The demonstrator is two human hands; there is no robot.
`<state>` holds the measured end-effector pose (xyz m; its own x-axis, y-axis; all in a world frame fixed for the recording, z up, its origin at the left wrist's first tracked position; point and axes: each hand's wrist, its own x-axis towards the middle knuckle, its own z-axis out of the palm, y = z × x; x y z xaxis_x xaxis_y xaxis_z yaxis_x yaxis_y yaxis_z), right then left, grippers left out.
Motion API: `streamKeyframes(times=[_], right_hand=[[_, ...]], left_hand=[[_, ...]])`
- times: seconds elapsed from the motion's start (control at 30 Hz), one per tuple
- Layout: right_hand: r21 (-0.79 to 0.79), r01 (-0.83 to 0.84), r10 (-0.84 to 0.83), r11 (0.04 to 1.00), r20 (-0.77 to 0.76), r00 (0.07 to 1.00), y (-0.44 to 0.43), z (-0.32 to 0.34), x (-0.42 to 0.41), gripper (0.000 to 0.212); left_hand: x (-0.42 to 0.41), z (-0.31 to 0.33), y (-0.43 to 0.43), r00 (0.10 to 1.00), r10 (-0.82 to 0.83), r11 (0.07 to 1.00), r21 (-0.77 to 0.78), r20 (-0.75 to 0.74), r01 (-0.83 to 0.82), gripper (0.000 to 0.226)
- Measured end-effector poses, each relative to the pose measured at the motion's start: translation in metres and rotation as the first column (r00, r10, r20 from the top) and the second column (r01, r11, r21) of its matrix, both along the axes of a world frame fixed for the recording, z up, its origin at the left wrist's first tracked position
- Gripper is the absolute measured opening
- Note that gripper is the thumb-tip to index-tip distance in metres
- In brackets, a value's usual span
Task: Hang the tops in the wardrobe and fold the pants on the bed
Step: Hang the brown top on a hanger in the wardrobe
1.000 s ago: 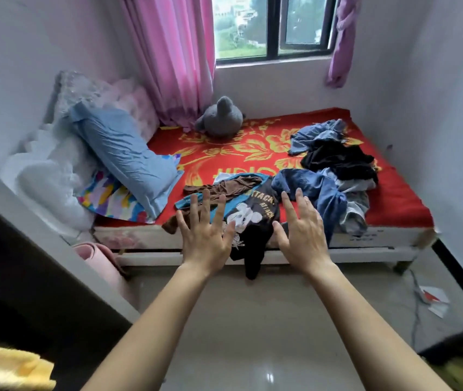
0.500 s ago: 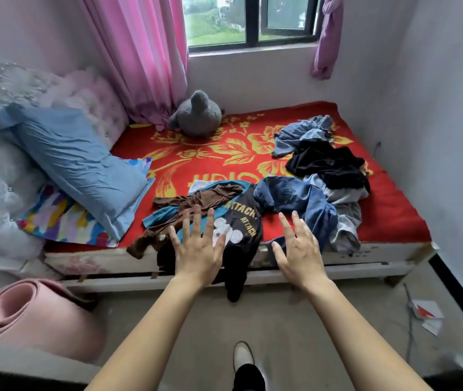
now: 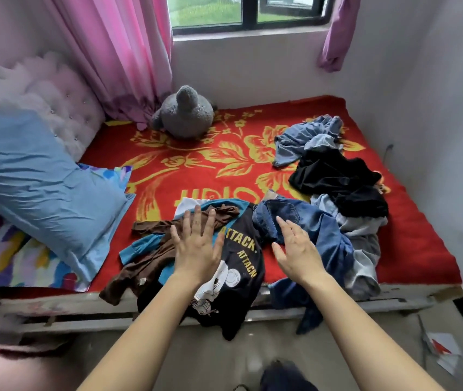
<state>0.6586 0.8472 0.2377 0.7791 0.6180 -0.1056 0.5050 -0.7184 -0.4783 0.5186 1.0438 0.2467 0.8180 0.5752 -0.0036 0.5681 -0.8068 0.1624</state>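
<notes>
A heap of clothes lies on the red floral bed [image 3: 202, 165]. At its near edge a black printed T-shirt [image 3: 241, 266] hangs over the side, with a brown top [image 3: 151, 255] and a teal top [image 3: 137, 245] to its left. Blue jeans [image 3: 309, 221] lie to its right, beside grey pants [image 3: 365, 249], a black garment [image 3: 337, 179] and a light denim piece [image 3: 306, 134]. My left hand [image 3: 196, 246] hovers open over the brown top and black shirt. My right hand [image 3: 295, 246] is open above the jeans. Neither hand holds anything.
A blue pillow [image 3: 35, 179] on a colourful sheet [image 3: 4, 258] fills the bed's left. A grey plush toy [image 3: 185, 114] sits by the pink curtain [image 3: 117, 52]. A pink roll [image 3: 7, 368] lies on the floor at left, papers [image 3: 441, 348] at right. Walls close in behind and right.
I have stepped closer to the bed; the view has swung off the dark furniture at left. Both hands have moved forward over the clothes, still open.
</notes>
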Motion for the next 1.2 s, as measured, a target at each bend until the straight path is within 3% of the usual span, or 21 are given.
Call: streamKeyframes(times=[0.13,0.4,0.7,0.83,0.93,1.03,1.2], right_hand=[[-0.079,-0.024,0.015,0.997,-0.109,0.994,0.027,-0.036,0.056,0.066],[-0.197,-0.042,-0.016,0.98,-0.286,0.958,0.09,-0.114,0.166,0.059],[-0.268,-0.104,-0.056,0.958,-0.528,0.847,0.156,-0.235,0.198,0.054],[-0.239,-0.038,-0.116,0.97,-0.596,0.794,0.197,-0.295,0.194,0.053],[-0.183,0.011,-0.119,0.983,-0.593,0.797,0.235,-0.327,0.187,0.049],[-0.108,0.019,-0.071,0.994,-0.496,0.866,0.273,-0.352,0.189,0.048],[-0.033,-0.13,0.111,0.991,-0.345,0.932,0.329,-0.378,0.202,0.063]], left_hand=[[0.049,-0.038,0.027,0.991,0.012,0.996,-0.084,-0.131,-0.024,0.065],[0.145,-0.113,0.088,0.936,-0.022,0.994,-0.105,-0.351,-0.016,0.065],[0.189,-0.232,0.139,0.892,-0.034,0.976,-0.207,-0.45,-0.068,0.068],[0.195,-0.303,0.178,0.867,-0.071,0.978,-0.204,-0.494,-0.036,0.067],[0.195,-0.345,0.211,0.882,-0.015,0.975,-0.202,-0.472,-0.092,0.067],[0.187,-0.376,0.236,0.847,0.067,0.964,-0.184,-0.527,-0.191,0.063],[0.162,-0.392,0.241,0.809,0.057,0.986,-0.095,-0.585,-0.137,0.02]])
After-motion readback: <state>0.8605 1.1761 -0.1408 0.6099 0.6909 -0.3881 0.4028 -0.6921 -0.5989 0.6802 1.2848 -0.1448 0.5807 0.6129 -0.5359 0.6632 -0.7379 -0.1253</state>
